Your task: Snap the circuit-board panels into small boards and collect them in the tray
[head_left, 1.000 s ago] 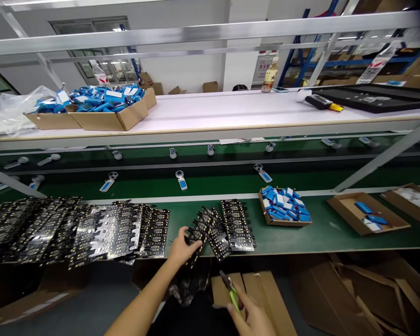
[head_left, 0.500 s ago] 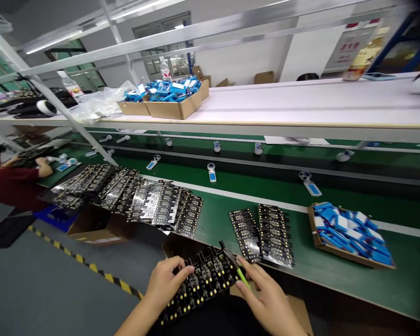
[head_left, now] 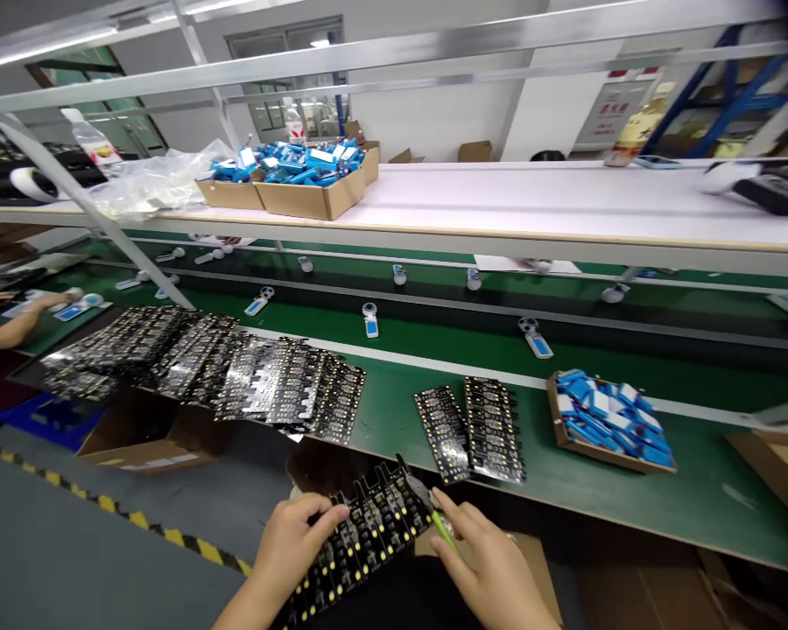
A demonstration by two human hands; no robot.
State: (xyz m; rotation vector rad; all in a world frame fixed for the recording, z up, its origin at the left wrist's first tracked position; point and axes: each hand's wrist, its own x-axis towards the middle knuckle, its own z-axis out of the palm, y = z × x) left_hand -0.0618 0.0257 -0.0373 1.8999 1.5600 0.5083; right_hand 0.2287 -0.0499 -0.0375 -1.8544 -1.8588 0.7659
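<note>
A black circuit board panel with rows of yellow-white spots is held tilted in front of the bench edge. My left hand grips its upper left side, thumb over the top edge. In my right hand is a pair of cutting pliers with green handles. The metal jaws of the pliers lie at the panel's upper right corner. Two smaller stacks of panels, the left one and the right one, rest on the bench just beyond.
Many overlapping panels cover the bench's left part. A cardboard tray of blue battery packs stands right. Small white devices lie along the green belt. A shelf spans above. A co-worker's arm shows far left.
The view has turned to the right, so bench items sit further left and an open carton appears at right. My hands keep their hold on the panel and pliers.
</note>
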